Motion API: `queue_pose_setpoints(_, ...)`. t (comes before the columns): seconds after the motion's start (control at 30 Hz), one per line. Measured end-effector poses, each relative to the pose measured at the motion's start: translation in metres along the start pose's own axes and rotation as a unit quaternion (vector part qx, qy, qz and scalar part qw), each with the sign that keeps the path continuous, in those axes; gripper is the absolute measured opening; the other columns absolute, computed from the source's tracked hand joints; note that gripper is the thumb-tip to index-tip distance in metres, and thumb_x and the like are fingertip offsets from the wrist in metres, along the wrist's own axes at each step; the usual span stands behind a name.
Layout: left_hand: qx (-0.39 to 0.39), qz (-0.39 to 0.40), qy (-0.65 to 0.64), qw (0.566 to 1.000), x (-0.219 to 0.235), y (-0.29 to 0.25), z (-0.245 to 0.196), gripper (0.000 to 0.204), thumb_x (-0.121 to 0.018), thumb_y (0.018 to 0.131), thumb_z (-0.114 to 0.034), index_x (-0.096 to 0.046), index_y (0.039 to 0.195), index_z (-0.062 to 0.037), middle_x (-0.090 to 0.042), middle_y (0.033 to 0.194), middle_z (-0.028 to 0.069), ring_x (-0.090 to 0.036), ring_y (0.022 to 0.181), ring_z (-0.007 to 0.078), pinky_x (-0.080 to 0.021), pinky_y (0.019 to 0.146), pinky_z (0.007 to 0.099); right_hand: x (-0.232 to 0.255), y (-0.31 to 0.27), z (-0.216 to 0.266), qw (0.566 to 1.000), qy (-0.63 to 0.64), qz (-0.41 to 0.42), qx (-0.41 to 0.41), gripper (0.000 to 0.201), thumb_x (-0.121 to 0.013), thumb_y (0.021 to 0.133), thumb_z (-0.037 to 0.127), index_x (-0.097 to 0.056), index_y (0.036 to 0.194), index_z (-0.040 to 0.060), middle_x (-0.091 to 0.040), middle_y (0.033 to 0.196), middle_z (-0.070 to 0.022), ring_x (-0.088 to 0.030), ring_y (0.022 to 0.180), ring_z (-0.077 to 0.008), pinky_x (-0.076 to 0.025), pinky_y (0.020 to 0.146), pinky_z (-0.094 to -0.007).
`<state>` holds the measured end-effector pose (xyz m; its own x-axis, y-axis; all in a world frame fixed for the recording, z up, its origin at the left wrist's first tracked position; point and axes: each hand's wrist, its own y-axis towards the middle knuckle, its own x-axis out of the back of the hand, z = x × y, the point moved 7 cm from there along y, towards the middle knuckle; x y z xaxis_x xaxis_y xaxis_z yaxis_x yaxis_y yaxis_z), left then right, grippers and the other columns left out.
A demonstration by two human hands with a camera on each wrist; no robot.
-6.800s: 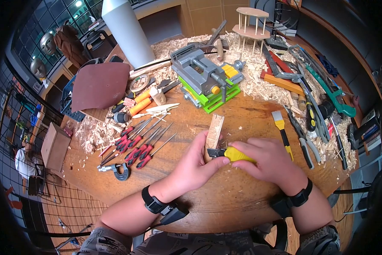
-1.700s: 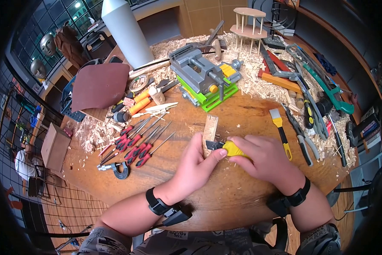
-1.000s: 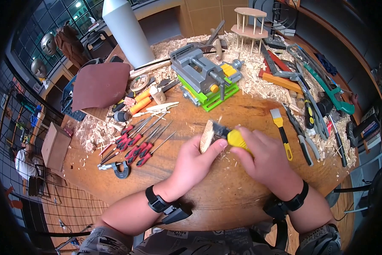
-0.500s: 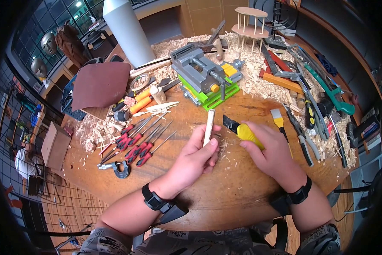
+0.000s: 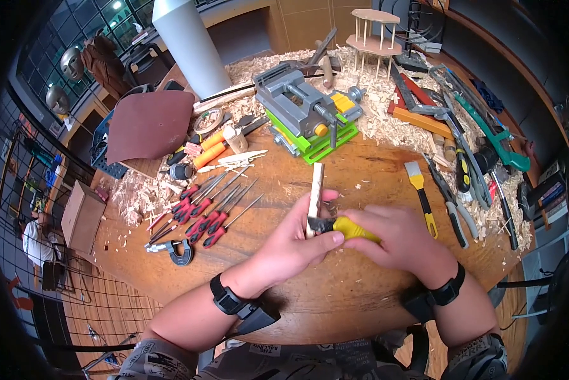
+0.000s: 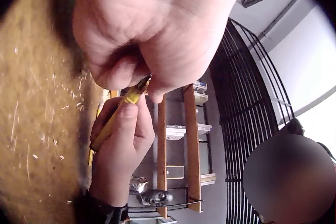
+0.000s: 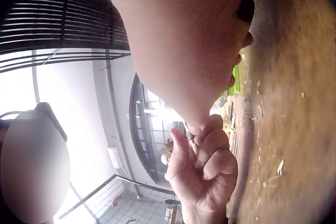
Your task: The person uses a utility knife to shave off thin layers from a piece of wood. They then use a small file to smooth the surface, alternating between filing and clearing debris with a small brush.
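In the head view my left hand [image 5: 291,244] grips a short pale strip of wood [image 5: 316,190], its narrow edge facing up and its far end sticking out beyond the fingers. My right hand [image 5: 398,237] is wrapped round a yellow utility knife [image 5: 355,230]. Its dark blade [image 5: 321,224] lies across the near part of the strip, and the left thumb's tip rests at the front of the yellow handle. In the left wrist view the knife [image 6: 113,124] points up toward the left hand [image 6: 142,29]. The right wrist view shows the left hand's curled fingers [image 7: 207,166]; the knife is mostly hidden there.
A grey and green vise [image 5: 303,114] stands beyond the hands. Red-handled files [image 5: 202,218] and a micrometer [image 5: 177,253] lie to the left. A yellow-black brush [image 5: 420,193] and pliers [image 5: 452,209] lie to the right. Wood shavings [image 5: 373,114] cover the bench's back.
The left hand has turned the strip from its broad face to its narrow edge. The right hand drew the knife away to the right, then brought the blade back onto the wood.
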<state>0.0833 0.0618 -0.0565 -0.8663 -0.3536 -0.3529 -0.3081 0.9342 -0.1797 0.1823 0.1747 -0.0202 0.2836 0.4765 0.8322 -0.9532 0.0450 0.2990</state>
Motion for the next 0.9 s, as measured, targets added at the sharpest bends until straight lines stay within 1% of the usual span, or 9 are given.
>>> queue_pose_setpoints(0.03,-0.001,-0.001,0.0,1.0,0.002,0.0,0.0,0.066,-0.062,0.093,0.007,-0.033,0.149,-0.0136,-0.042,0.088,-0.0034,-0.042,0.062,0.005,-0.032,0.049,0.0196,0.002,0.001,0.002,1.0,0.0,0.0,0.001,0.042,-0.07,0.089,0.039,-0.066,0.12,0.0117,-0.066,0.085,-0.0108,-0.067,0.075,-0.0335,-0.052,0.062,-0.0413)
queue_pose_setpoints(0.1,-0.003,0.02,-0.075,0.997,0.002,0.0,0.003,0.066,-0.061,0.094,0.005,-0.031,0.15,-0.014,-0.043,0.093,-0.002,-0.043,0.063,0.0059,-0.033,0.05,0.0207,-0.002,0.002,0.007,0.999,0.018,0.033,0.019,0.04,-0.07,0.089,0.04,-0.065,0.118,0.012,-0.062,0.08,-0.0098,-0.065,0.07,-0.0332,-0.051,0.06,-0.0434)
queue_pose_setpoints(0.23,-0.016,0.025,-0.061,0.998,-0.002,-0.002,-0.002,0.064,-0.06,0.096,0.003,-0.031,0.15,-0.0138,-0.044,0.096,-0.0016,-0.043,0.063,0.0064,-0.034,0.05,0.0217,0.001,0.001,0.008,0.999,0.028,0.006,0.029,0.039,-0.069,0.089,0.039,-0.065,0.118,0.0122,-0.061,0.079,-0.0089,-0.065,0.069,-0.0326,-0.05,0.06,-0.0431)
queue_pose_setpoints(0.33,-0.012,0.004,-0.023,1.0,0.0,-0.002,-0.001,0.062,-0.058,0.097,0.003,-0.031,0.15,-0.0141,-0.044,0.097,-0.0018,-0.043,0.063,0.0065,-0.034,0.05,0.0224,0.001,0.002,0.012,1.0,-0.012,0.001,0.027,0.039,-0.069,0.089,0.039,-0.065,0.117,0.0126,-0.06,0.078,-0.0082,-0.065,0.068,-0.031,-0.05,0.059,-0.042)
queue_pose_setpoints(0.4,-0.023,-0.007,0.004,1.0,0.0,-0.002,-0.004,0.06,-0.057,0.098,0.003,-0.032,0.149,-0.014,-0.045,0.098,-0.002,-0.043,0.063,0.0063,-0.034,0.05,0.0223,0.004,0.002,0.015,0.998,-0.037,-0.03,0.031,0.038,-0.069,0.089,0.039,-0.066,0.116,0.0123,-0.059,0.077,-0.0075,-0.065,0.067,-0.0294,-0.051,0.058,-0.04)
queue_pose_setpoints(0.63,-0.027,0.0,0.006,1.0,0.002,-0.002,-0.004,0.057,-0.056,0.099,0.003,-0.034,0.149,-0.0117,-0.046,0.098,-0.0025,-0.044,0.064,0.0051,-0.035,0.051,0.0218,0.003,0.002,0.02,0.996,-0.071,-0.032,0.051,0.039,-0.069,0.089,0.039,-0.066,0.116,0.0099,-0.059,0.077,-0.0063,-0.065,0.066,-0.0267,-0.051,0.057,-0.0377)
queue_pose_setpoints(0.7,-0.028,-0.003,0.042,0.999,0.001,-0.003,-0.007,0.059,-0.056,0.099,0.002,-0.033,0.151,-0.0105,-0.046,0.098,-0.0027,-0.044,0.065,0.0049,-0.034,0.051,0.0218,0.005,0.003,0.021,0.996,-0.067,-0.034,0.053,0.04,-0.069,0.089,0.038,-0.066,0.117,0.0092,-0.06,0.078,-0.0066,-0.065,0.068,-0.0268,-0.051,0.058,-0.0383)
queue_pose_setpoints(0.83,-0.041,0.0,0.045,0.998,0.004,0.0,-0.005,0.06,-0.058,0.1,-0.003,-0.031,0.153,-0.0101,-0.046,0.099,-0.0029,-0.044,0.064,0.0056,-0.033,0.051,0.0221,0.003,0.003,0.018,0.996,-0.054,-0.05,0.042,0.039,-0.069,0.09,0.037,-0.065,0.117,0.0089,-0.061,0.08,-0.0074,-0.066,0.069,-0.0275,-0.052,0.059,-0.0389)
queue_pose_setpoints(0.9,-0.031,0.016,-0.007,0.999,0.004,0.001,-0.003,0.06,-0.058,0.101,-0.008,-0.03,0.154,-0.0099,-0.046,0.098,-0.0029,-0.044,0.062,0.0065,-0.033,0.051,0.0223,0.005,0.003,0.017,0.996,-0.034,-0.074,0.036,0.039,-0.068,0.091,0.037,-0.065,0.117,0.009,-0.062,0.082,-0.0079,-0.066,0.071,-0.0285,-0.052,0.06,-0.0396)
